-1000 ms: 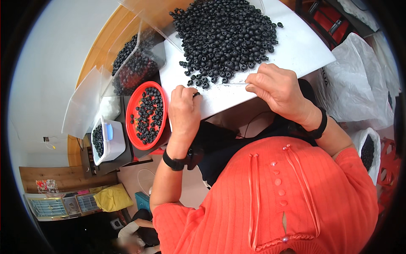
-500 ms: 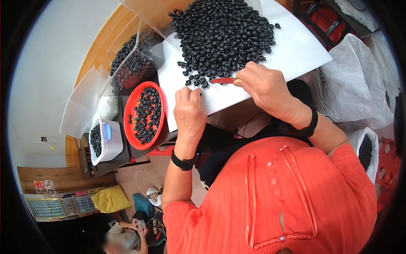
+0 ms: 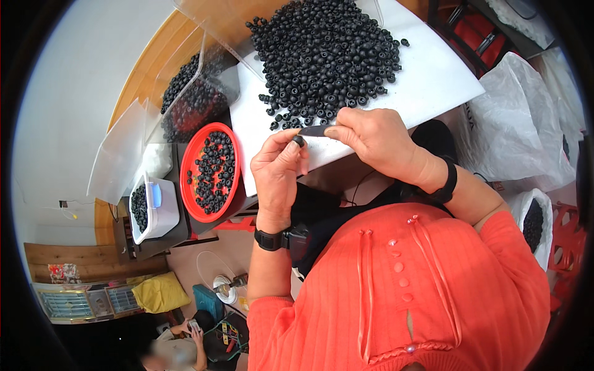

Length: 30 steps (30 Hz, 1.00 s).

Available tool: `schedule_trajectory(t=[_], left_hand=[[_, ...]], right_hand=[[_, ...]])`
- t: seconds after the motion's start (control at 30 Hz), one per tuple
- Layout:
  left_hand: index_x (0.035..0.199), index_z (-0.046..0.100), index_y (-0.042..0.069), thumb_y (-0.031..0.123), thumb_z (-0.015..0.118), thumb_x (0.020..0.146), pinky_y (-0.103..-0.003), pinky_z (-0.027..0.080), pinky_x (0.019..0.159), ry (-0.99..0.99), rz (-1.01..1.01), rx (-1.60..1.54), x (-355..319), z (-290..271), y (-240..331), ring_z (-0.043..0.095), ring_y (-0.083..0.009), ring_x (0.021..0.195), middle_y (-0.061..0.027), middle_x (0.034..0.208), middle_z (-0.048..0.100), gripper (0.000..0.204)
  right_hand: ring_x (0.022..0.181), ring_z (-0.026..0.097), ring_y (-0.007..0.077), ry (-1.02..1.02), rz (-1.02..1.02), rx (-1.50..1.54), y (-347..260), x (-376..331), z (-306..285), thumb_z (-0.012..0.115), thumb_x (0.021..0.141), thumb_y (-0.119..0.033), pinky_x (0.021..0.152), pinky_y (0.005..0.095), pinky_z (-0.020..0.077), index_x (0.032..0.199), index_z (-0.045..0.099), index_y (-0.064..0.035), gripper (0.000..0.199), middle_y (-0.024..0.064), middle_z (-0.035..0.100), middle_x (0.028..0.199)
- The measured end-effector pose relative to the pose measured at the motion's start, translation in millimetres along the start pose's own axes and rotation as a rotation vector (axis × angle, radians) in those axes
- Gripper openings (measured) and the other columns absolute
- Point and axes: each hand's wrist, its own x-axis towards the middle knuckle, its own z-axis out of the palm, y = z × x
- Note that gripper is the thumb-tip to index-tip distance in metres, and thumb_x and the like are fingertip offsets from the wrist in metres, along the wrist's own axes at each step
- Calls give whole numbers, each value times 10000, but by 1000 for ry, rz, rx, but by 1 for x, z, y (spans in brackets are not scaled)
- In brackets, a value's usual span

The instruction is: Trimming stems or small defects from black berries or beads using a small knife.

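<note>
Bead [image 3: 299,141] is resting pinched in the left hand [image 3: 276,168]; the right hand [image 3: 383,141] (curled tight) is gripping a knife [image 3: 315,130].

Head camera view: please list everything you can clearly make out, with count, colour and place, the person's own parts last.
Board: one, white, top centre
Round pieces: too many to count, black, heaped on board
Held piece: one, dark, in left hand
Blade: one, dark, in right hand
Box: one, clear, left of board
Dish: one, red, left of board
Tub: one, white, left of dish
Bag: at least one, whitish, right of board
Sack: one, white, below bag
Cloth or bag: one, yellow, lower left
Other person: one, light top, bottom left
Wristbands: two, black, on wrists
Hands: two, bare, below heap
</note>
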Motion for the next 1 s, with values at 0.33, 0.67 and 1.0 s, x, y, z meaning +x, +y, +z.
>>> schedule_trajectory(t=[0.33, 0.67, 1.0], left_hand=[[1212, 634, -39, 49, 635, 967, -297, 501, 637, -117, 8, -156, 6, 3, -9, 628, -215, 820, -140, 1009, 671, 260], [1229, 639, -85, 18, 610, 973, -299, 525, 652, -146, 29, -144, 10, 6, -9, 634, -198, 832, -129, 1009, 653, 278], [1241, 628, -92, 34, 588, 986, -307, 523, 666, -127, 16, -135, 8, 8, -7, 627, -208, 759, -147, 950, 654, 287]], right_hand=[[557, 621, 328, -27, 87, 0, -3, -2, -6, 639, 966, -323, 506, 422, 460, 783, 600, -72, 313, 123, 609, 609], [568, 612, 338, -36, 96, -23, -2, 0, -6, 646, 966, -308, 518, 428, 442, 789, 597, -67, 303, 128, 597, 613], [576, 669, 320, -77, 64, -110, 0, 4, -6, 626, 954, -346, 518, 422, 512, 770, 629, -77, 326, 122, 639, 596]])
